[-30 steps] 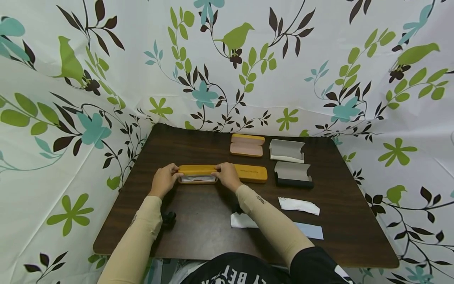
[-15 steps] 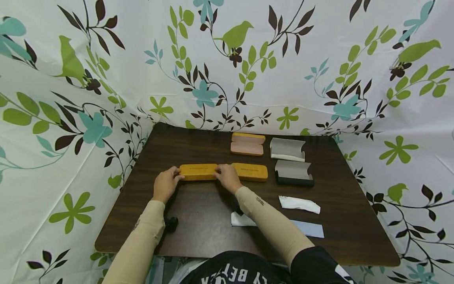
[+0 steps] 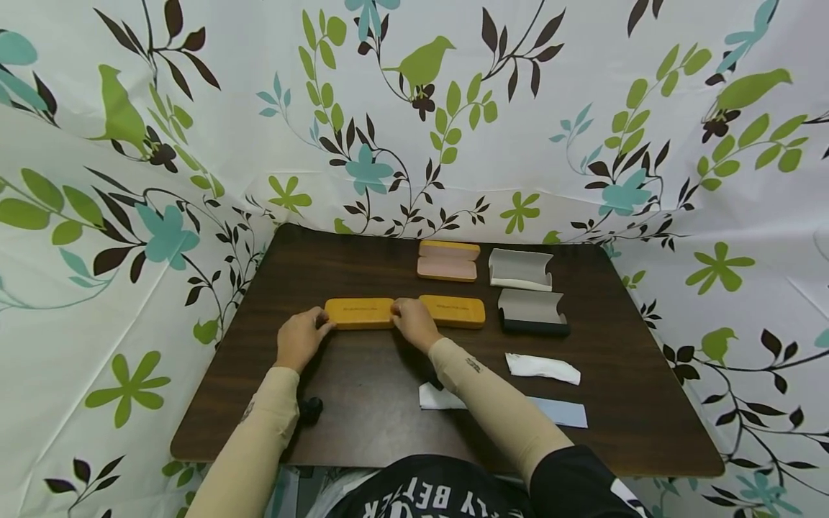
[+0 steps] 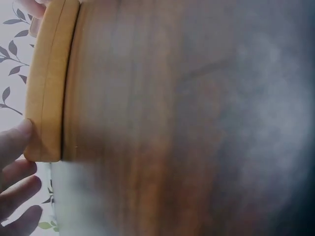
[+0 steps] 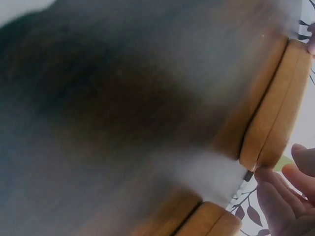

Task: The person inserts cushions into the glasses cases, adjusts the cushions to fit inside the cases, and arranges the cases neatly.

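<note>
A yellow hinged glasses case [image 3: 360,314] lies closed on the dark wooden table, small lettering on its lid. My left hand [image 3: 301,337] holds its left end; in the left wrist view the thumb [image 4: 22,130] presses the corner by the seam. At the opposite end my right hand [image 3: 414,324] grips the case, fingertips right at its rounded edge. A second yellow case [image 3: 456,311], also closed, sits just beyond the right hand, partly behind it. Farther back, a third yellow case [image 3: 447,267] stands open, its pale pink lining showing.
An open white box [image 3: 520,269] and an open black box [image 3: 534,316] lie to the right. Nearer me are a crumpled white cloth [image 3: 541,367], another white piece [image 3: 440,397] partly under my right forearm, and a light blue strip [image 3: 560,412]. A patterned curtain [image 3: 414,129] hangs behind the table.
The lid of the case between my hands, half raised with white material showing inside, came down and is now closed. Both hands have stayed at its ends.
</note>
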Demonstrator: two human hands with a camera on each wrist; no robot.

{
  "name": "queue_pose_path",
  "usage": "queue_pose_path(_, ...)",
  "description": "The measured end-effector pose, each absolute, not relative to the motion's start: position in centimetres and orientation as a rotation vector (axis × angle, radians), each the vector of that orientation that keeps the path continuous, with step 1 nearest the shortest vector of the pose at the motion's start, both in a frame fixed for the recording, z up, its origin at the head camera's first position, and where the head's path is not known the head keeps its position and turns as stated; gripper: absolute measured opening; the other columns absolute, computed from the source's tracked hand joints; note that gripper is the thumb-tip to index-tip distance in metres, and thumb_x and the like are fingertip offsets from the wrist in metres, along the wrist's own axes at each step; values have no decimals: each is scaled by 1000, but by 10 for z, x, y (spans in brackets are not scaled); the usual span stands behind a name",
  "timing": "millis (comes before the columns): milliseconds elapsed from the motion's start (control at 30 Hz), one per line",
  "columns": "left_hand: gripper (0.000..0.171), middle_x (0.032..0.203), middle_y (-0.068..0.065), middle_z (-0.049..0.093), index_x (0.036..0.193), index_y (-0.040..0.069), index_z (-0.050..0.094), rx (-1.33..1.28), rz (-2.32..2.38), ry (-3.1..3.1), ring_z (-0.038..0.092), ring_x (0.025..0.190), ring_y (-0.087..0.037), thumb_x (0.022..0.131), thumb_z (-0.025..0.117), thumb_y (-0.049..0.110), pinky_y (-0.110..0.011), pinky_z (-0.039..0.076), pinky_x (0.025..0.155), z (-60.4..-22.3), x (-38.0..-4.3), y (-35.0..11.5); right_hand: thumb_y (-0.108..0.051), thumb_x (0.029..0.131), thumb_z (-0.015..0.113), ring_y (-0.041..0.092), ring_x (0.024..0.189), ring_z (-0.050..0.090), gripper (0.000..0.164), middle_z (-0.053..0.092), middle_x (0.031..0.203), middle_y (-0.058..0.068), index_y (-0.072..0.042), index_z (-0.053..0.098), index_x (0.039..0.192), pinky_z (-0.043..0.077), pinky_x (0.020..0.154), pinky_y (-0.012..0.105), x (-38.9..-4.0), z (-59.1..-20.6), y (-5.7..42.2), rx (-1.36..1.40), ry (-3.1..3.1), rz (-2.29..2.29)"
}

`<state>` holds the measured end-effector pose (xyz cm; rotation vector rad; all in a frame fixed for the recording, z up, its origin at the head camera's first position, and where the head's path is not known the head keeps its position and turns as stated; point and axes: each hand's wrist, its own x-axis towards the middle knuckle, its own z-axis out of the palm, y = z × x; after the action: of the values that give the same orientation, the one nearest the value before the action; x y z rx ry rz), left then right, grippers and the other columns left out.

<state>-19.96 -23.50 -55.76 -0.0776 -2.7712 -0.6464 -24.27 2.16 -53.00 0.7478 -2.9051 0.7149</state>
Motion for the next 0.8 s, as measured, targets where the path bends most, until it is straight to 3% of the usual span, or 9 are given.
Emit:
queue_pose_path(167,22,81,-10,71,101,14,70,-54,-611,-2825,55,54,-19,88,71,32,-37,43,47,-550,-198,-230,-13,95,62,23,107,64,20,68,116,7,-5,71,112,51,91,37,-242,-523,37,640,-2984,845)
queue_pose_path(367,14,75,-12,68,97,11,71,-37,-536,-2742,59,63,-27,92,65,23,-44,47,50,-529,-196,-210,-13,96,60,23,107,64,28,68,116,7,-5,65,123,50,92,38,-242,-511,70,492,-3026,921)
queue_pose_path(633,12,87,1,71,98,17,73,-329,-600,-2888,62,69,-17,91,67,25,-37,50,55,-512,-184,-147,-10,93,63,23,98,65,17,70,105,8,-3,71,107,52,86,38,-227,-507,122,523,-3097,939)
queue_pose_path(800,10,85,7,69,96,24,71,-566,-586,-3077,62,71,-11,90,68,32,-35,51,62,-520,-176,-98,-12,90,68,16,80,60,4,67,87,1,-8,70,90,50,73,33,-213,-508,153,624,-3223,861)
